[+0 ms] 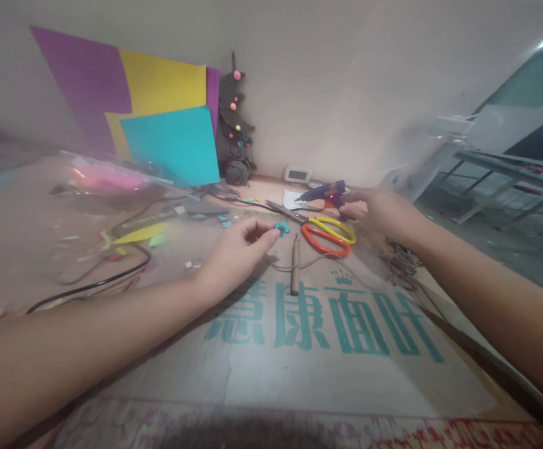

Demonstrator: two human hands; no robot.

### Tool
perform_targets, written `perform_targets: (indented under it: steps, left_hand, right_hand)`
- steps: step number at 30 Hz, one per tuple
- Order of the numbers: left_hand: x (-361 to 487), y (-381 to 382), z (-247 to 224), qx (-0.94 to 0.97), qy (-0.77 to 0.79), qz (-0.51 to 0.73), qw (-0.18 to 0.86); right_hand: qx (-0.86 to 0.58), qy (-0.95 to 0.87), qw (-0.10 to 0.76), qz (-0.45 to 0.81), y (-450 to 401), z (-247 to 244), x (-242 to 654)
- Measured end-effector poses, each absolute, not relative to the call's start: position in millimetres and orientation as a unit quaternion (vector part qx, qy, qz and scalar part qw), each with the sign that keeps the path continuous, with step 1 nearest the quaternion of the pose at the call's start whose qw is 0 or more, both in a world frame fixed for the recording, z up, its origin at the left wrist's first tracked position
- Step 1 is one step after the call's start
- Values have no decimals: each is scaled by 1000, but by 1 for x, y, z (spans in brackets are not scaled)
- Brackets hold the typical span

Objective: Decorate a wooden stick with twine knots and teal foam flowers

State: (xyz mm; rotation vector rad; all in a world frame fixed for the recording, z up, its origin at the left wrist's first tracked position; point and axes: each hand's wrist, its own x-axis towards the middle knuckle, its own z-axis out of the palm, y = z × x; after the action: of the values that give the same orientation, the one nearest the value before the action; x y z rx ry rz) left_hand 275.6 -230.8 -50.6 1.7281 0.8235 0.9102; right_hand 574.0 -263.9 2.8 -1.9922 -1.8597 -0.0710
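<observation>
Between the thumb and fingers of my left hand [240, 252] is a small teal flower piece [281, 228], held above the work surface. My right hand [376, 212] reaches to the back right, its fingers around a dark blue glue gun [322, 191] with a small red light; its nozzle points left. Scissors [328, 235] with one yellow and one red-orange handle lie between the hands. Just in front of them is a wooden-handled tool [295, 268], its thin tip pointing away from me.
Purple, yellow and teal sheets [172, 146] lean on the wall beside a small decorated tree [236, 125]. A white digital device [298, 174] stands behind the scissors. Scraps, a yellow piece [140, 234] and a black cable [88, 287] lie left. Tangled cord [399, 265] lies right.
</observation>
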Motion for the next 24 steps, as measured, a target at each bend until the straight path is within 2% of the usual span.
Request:
perform_targets:
  steps: [3,7,10,12,18,24]
  left_hand:
    - [275,-230,-49,693,350,388,497]
    - [276,-228,-49,681,345,409,500]
    - [276,-227,-50,686,342,411,493]
    - [276,-227,-50,695,340,405,488]
    - [276,-229,-51,727,327,359,485]
    - [277,-233,-55,781,298,309,455]
  right_hand:
    - [-673,-710,198,-53,-289,4,535]
    - [-564,-809,167,14,-309,-4,472]
    - [-546,-831,104,9,-309,-16,445]
    - [-547,-831,105,6,-305,-24,440]
    - [-567,-792,215,70,-309,-32,456]
    - [-547,-774,311,-65,-325,-28,477]
